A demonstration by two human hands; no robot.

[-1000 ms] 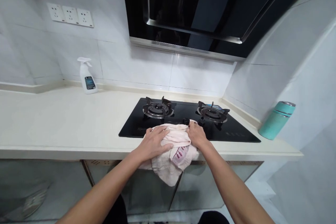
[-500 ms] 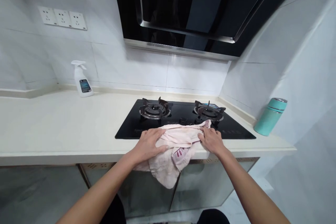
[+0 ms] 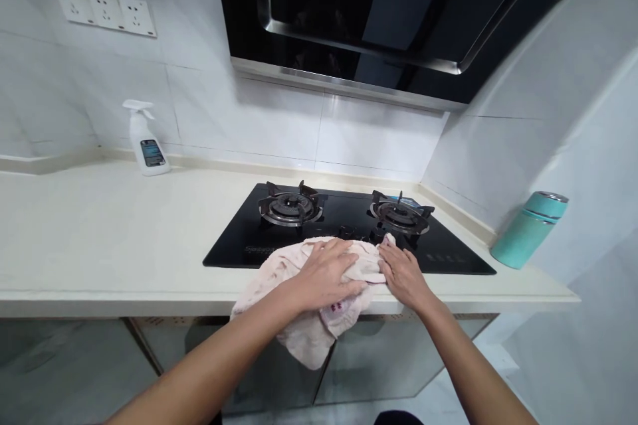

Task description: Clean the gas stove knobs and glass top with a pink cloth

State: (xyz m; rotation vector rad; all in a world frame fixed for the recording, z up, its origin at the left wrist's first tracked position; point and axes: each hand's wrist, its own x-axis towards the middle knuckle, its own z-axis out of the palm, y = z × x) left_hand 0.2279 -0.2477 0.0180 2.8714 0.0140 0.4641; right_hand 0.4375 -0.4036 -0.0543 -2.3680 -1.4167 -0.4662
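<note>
A pale pink cloth (image 3: pixel 284 265) with purple lettering lies bunched over the front of the black gas cooktop (image 3: pixel 232 246). Part of it drapes down past the counter edge. My left hand (image 3: pixel 326 272) rests flat on the middle of the cloth, fingers stretched out and thumb apart. On the cloth's right end lies my right hand (image 3: pixel 403 273), its fingers extended and pressing down, with a small tuft of cloth standing up by the fingertips. Just beyond the hands are the left burner (image 3: pixel 292 206) and the right burner (image 3: pixel 401 214).
A white spray bottle (image 3: pixel 145 139) stands at the back left of the pale counter (image 3: pixel 114 232). At the right end is a turquoise flask (image 3: pixel 531 229) near the wall. A black range hood (image 3: pixel 339 13) overhangs the cooktop. Cabinet doors (image 3: pixel 379 358) lie below.
My left hand has moved right and inward, from the cloth's left edge onto its middle. The cloth's left part now spreads out beside it. My right hand stays on the right end.
</note>
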